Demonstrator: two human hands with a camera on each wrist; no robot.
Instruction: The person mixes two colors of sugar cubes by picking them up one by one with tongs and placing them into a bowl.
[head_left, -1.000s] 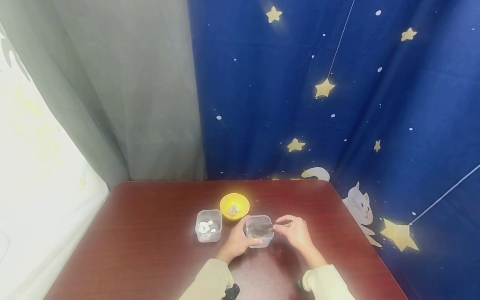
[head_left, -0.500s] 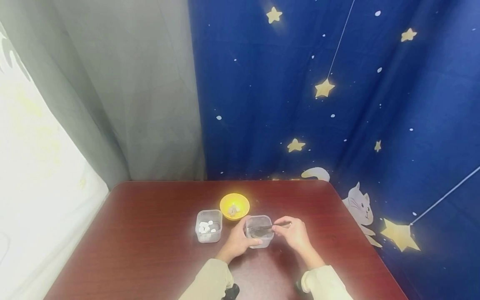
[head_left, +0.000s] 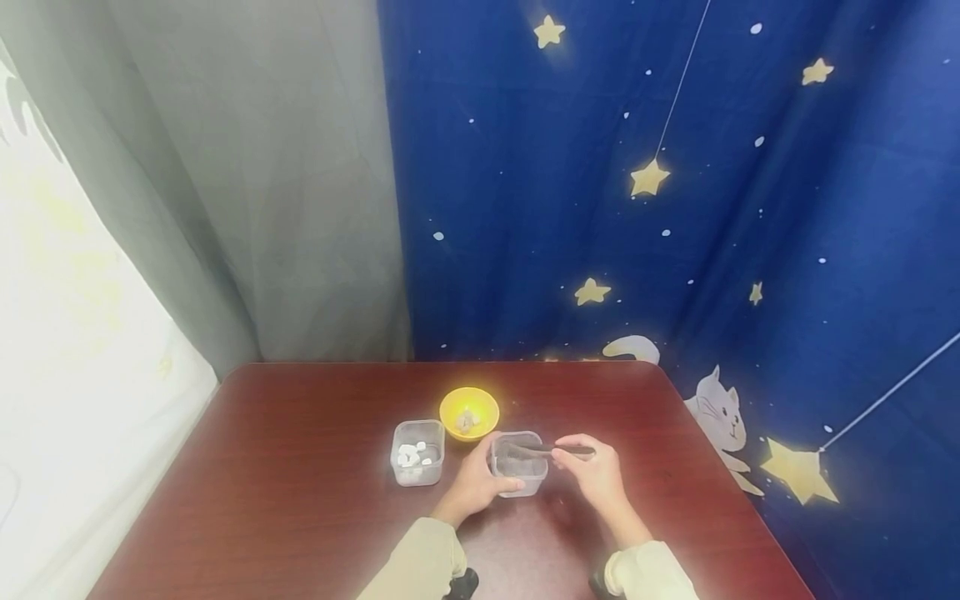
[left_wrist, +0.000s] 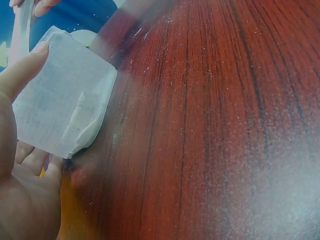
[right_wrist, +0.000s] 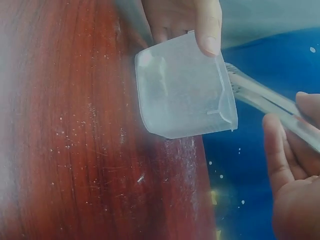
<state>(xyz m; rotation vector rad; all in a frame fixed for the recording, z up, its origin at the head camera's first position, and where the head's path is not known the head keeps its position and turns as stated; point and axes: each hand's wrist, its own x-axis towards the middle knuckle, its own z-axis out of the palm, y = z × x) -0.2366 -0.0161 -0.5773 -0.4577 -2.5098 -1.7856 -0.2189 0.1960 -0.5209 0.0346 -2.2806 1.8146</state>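
Note:
In the head view, a clear square plastic container [head_left: 522,483] stands on the table in front of the person. The left hand [head_left: 474,482] grips its left side, with the thumb across the near wall, as the left wrist view also shows. In the right hand [head_left: 596,477] are slim metal tongs [right_wrist: 287,120], pinched between thumb and fingers. Their toothed ends reach over the container's rim; the right wrist view shows them partly behind the wall. Whether anything is between the tips cannot be made out.
Left of the hands is a second clear container [head_left: 404,475] with several small white pieces [head_left: 408,456]. A yellow bowl [head_left: 450,423] behind it holds a few pale lumps [head_left: 467,419]. The dark red table [head_left: 300,500] ends at curtains [head_left: 525,208] at the back.
The tongs have risen inside the container and shifted slightly right with the right hand. The left hand still grips the container in the same spot.

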